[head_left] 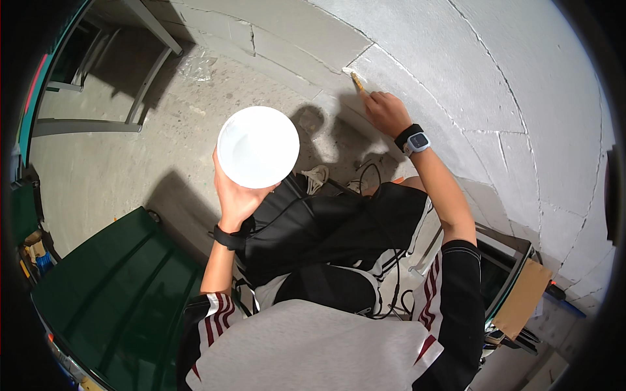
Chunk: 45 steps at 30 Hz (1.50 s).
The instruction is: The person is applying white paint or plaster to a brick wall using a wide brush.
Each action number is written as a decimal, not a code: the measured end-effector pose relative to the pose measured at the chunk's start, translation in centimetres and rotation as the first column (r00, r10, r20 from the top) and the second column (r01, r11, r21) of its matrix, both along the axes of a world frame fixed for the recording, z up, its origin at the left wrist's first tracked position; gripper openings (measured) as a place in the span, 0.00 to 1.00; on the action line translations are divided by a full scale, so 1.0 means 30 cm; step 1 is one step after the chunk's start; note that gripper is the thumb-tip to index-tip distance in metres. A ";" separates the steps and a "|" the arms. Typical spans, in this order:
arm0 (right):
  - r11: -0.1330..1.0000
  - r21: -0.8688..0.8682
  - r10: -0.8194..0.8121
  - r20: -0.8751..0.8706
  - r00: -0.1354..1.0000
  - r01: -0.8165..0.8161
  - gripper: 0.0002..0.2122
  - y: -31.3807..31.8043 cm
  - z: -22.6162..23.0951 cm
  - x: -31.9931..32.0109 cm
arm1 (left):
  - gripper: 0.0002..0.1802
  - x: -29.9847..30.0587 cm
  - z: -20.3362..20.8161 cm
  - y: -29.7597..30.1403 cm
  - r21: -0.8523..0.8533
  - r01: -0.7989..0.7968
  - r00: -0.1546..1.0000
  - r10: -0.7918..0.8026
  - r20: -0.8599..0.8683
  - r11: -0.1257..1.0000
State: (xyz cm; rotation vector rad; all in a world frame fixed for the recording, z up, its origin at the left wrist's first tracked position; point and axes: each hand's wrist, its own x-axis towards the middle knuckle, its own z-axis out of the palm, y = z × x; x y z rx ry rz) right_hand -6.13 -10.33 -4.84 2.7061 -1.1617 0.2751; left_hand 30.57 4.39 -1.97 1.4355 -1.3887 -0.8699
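My left hand (236, 195) is wrapped round a white round tub (277, 130), held up over the floor with its mouth toward me. Inside, everything looks white, so I cannot tell how full it is. Out to the right, my right hand (387, 112) grips a small paintbrush (357, 81) by its yellowish handle. The brush's tip meets the block wall (450, 72) at a joint, where a white smear shows. Fresh-looking white covers the blocks to the right of the brush; those to its left look greyer.
A dark green plastic surface (124, 293) stands close on my left. Grey metal legs (140, 98) and crumpled clear plastic (197, 67) are farther off on the concrete floor (176, 124). A black cable (396, 260) hangs by my legs. Cardboard (523, 298) lies at my right.
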 end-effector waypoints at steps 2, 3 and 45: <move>0.998 0.046 -0.031 -0.042 0.999 0.033 0.05 0.018 0.010 -0.026 | 0.61 0.017 -0.020 0.003 0.019 0.004 1.000 -0.004 -0.007 1.000; 0.993 0.091 -0.061 -0.091 0.994 0.069 0.05 0.034 0.018 -0.042 | 0.60 0.024 -0.038 0.009 0.042 0.005 1.000 -0.005 -0.018 0.999; 0.971 0.067 -0.217 -0.156 0.963 0.230 0.07 0.163 0.019 -0.097 | 0.55 0.007 -0.077 -0.008 0.134 0.111 0.992 -0.103 -0.065 0.985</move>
